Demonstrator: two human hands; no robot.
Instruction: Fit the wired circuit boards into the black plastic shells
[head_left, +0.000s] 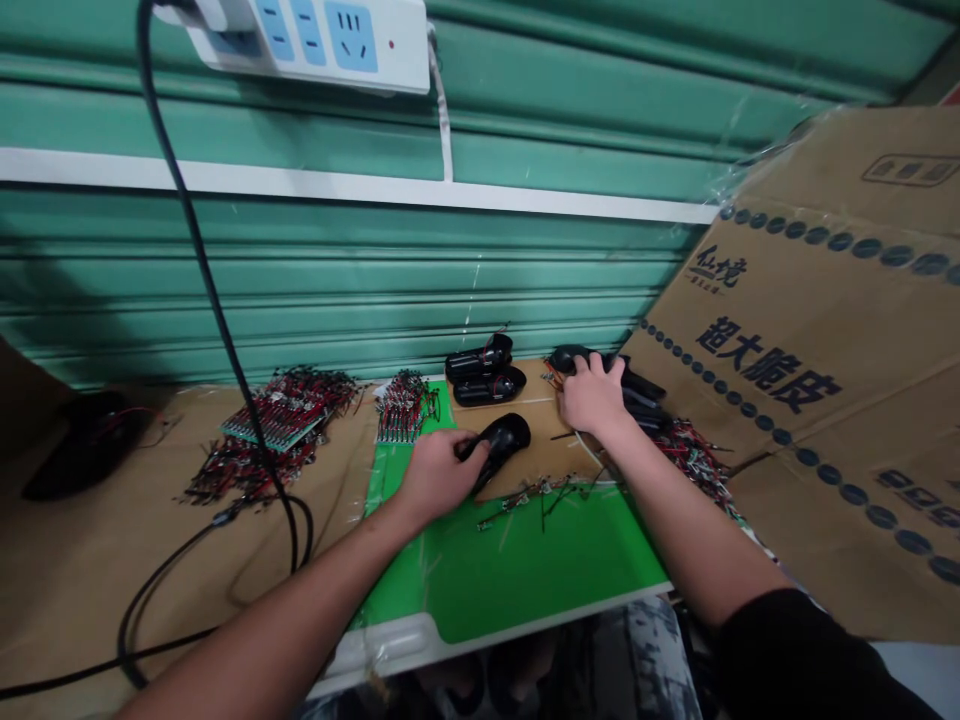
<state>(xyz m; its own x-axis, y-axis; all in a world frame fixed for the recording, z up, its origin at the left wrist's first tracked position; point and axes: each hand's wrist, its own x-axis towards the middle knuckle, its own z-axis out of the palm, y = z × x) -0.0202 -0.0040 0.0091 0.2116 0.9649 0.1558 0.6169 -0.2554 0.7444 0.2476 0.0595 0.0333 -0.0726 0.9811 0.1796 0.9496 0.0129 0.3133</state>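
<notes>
My left hand point(442, 472) is closed around a glossy black curved plastic shell point(506, 440), with the thumb lying along its near side. At the back right, my right hand point(594, 397) reaches over a group of black plastic parts point(639, 385); its fingers are apart and touch a rounded black piece point(568, 358). The undersides of those fingers are hidden. Behind the held shell, two more black shells point(489, 386) lie together, the rear one with thin wires on it. Loose wired small parts point(544, 488) are strewn in front of the shell.
A green board point(540, 570) covers the work surface. Bundles of red and black wired boards point(277, 430) lie left, with a smaller bundle point(405, 405) nearer. A black cable point(202, 270) hangs from the power strip point(315, 40). A cardboard sheet point(840, 370) stands at right.
</notes>
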